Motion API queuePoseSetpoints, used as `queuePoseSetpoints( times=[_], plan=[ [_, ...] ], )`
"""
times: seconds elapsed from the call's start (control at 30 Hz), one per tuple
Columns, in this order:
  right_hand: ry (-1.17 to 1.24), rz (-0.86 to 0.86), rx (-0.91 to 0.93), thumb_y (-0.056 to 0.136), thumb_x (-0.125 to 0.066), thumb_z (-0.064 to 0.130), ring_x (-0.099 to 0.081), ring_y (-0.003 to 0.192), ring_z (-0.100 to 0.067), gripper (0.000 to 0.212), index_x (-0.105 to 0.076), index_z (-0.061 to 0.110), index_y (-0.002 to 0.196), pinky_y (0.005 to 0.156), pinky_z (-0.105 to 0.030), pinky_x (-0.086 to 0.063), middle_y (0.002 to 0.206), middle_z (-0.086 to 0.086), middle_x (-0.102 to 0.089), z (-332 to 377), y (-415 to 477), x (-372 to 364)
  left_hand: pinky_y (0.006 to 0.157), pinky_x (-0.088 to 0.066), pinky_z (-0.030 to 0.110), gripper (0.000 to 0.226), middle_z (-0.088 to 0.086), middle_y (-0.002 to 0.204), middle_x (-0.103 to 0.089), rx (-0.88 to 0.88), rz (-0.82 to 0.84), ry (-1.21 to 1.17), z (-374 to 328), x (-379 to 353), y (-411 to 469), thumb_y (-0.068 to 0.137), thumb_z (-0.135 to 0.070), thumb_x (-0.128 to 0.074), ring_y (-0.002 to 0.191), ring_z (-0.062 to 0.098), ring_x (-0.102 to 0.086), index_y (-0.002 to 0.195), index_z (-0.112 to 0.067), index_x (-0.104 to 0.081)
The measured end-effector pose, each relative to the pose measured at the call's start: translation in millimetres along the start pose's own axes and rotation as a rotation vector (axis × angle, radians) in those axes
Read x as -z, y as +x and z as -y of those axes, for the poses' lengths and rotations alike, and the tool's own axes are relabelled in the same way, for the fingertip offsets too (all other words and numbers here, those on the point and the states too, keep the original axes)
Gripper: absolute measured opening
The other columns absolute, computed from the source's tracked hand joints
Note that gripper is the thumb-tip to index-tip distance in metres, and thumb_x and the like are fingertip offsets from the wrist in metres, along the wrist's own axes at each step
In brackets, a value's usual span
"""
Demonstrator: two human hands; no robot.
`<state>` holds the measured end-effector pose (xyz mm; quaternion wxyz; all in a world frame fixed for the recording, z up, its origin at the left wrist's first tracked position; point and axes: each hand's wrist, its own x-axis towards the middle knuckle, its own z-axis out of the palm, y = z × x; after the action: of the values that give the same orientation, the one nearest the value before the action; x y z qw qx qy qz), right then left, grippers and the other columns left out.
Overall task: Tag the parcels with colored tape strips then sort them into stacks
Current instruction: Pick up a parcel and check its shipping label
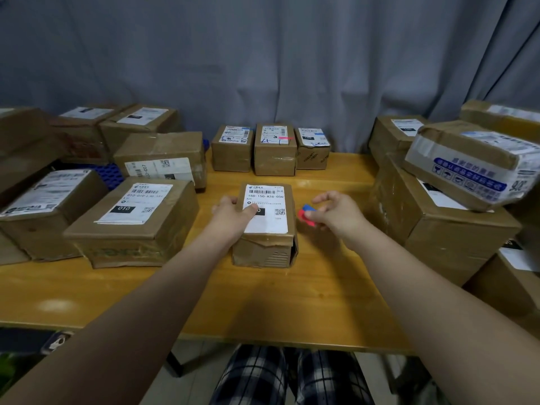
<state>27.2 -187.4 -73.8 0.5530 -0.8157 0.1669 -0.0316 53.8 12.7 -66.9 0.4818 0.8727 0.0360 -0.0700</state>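
Note:
A small cardboard parcel point(267, 229) with a white shipping label lies in the middle of the wooden table point(263, 302). My left hand point(233, 213) grips its left side, thumb on the label. Just right of the parcel, my right hand point(336, 211) pinches red and blue tape rolls point(306, 214) above the table. Three small parcels point(270, 149) stand in a row at the back; the left one shows a blue strip, the middle one a pink strip.
Larger parcels point(137, 220) crowd the left side of the table, some on a blue crate point(109, 173). A leaning stack of parcels point(444, 211) fills the right side. A grey curtain point(263, 54) hangs behind. The table's front edge is near my knees.

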Motion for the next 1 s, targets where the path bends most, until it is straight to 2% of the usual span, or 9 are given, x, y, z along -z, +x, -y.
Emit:
queuePoseSetpoints(
  times=[0.07, 0.13, 0.2, 0.33, 0.43, 0.57, 0.87, 1.0],
  plan=[
    [0.147, -0.037, 0.046, 0.084, -0.071, 0.004, -0.056, 0.053, -0.008, 0.028, -0.058, 0.004, 0.109, 0.047, -0.016, -0.043, 0.072, -0.004, -0.062, 8, -4, 3, 0.09, -0.042, 0.027, 0.061, 0.007, 0.147, -0.024, -0.016, 0.004, 0.045, 0, 1, -4, 0.092, -0.039, -0.057, 0.101, 0.017, -0.047, 0.143, -0.017, -0.031],
    [0.196, -0.06, 0.064, 0.085, -0.069, 0.005, -0.056, 0.054, -0.008, 0.024, -0.061, 0.005, 0.108, 0.05, -0.017, -0.044, 0.074, -0.003, -0.063, 18, -6, 5, 0.103, -0.038, 0.032, 0.063, 0.006, 0.148, -0.018, -0.089, -0.034, 0.111, 0, 4, -6, 0.09, -0.037, -0.061, 0.12, 0.022, -0.042, 0.143, -0.018, -0.033],
    [0.259, -0.031, 0.057, 0.087, -0.067, 0.005, -0.057, 0.058, -0.009, 0.021, -0.063, 0.005, 0.108, 0.054, -0.018, -0.047, 0.076, -0.003, -0.066, 26, -8, 7, 0.111, -0.032, 0.036, 0.057, 0.003, 0.147, -0.022, -0.23, -0.112, 0.179, -3, 8, -9, 0.09, -0.034, -0.062, 0.134, 0.024, -0.031, 0.14, -0.021, -0.038],
    [0.425, 0.092, 0.004, 0.091, -0.06, 0.002, -0.064, 0.057, -0.009, 0.015, -0.064, 0.006, 0.105, 0.056, -0.019, -0.052, 0.076, -0.007, -0.069, 41, -14, 2, 0.098, -0.025, 0.021, 0.035, -0.006, 0.132, -0.045, -0.564, -0.154, 0.303, -17, 11, -17, 0.095, -0.03, -0.055, 0.127, 0.012, -0.031, 0.13, -0.027, -0.054],
    [0.496, 0.174, -0.003, 0.091, -0.058, -0.001, -0.068, 0.061, -0.012, 0.014, -0.065, 0.005, 0.101, 0.056, -0.02, -0.056, 0.073, -0.007, -0.072, 47, -17, -6, 0.091, -0.027, 0.019, 0.032, -0.008, 0.118, -0.051, -0.72, -0.161, 0.416, -25, 9, -18, 0.093, -0.032, -0.057, 0.116, 0.01, -0.037, 0.124, -0.026, -0.059],
    [0.578, 0.217, 0.015, 0.091, -0.055, -0.005, -0.068, 0.059, -0.014, 0.015, -0.065, -0.001, 0.102, 0.055, -0.021, -0.057, 0.071, -0.011, -0.07, 51, -21, -14, 0.089, -0.028, 0.019, 0.038, -0.007, 0.117, -0.051, -0.769, -0.177, 0.477, -28, 6, -14, 0.09, -0.037, -0.06, 0.112, 0.009, -0.039, 0.125, -0.023, -0.058],
    [0.542, 0.224, 0.016, 0.089, -0.059, -0.005, -0.069, 0.065, -0.018, 0.018, -0.065, -0.001, 0.105, 0.065, -0.026, -0.059, 0.08, -0.015, -0.071, 51, -23, -19, 0.088, -0.031, 0.019, 0.039, -0.005, 0.116, -0.052, -0.767, -0.14, 0.501, -29, 9, -12, 0.086, -0.041, -0.063, 0.111, 0.009, -0.043, 0.119, -0.02, -0.06],
    [0.536, 0.195, 0.013, 0.088, -0.06, -0.005, -0.068, 0.06, -0.017, 0.016, -0.066, -0.001, 0.102, 0.059, -0.023, -0.059, 0.075, -0.013, -0.07, 52, -24, -22, 0.09, -0.038, 0.022, 0.035, -0.005, 0.113, -0.053, -0.777, -0.141, 0.471, -29, 9, -12, 0.086, -0.037, -0.064, 0.108, 0.009, -0.047, 0.115, -0.018, -0.061]
  ],
)
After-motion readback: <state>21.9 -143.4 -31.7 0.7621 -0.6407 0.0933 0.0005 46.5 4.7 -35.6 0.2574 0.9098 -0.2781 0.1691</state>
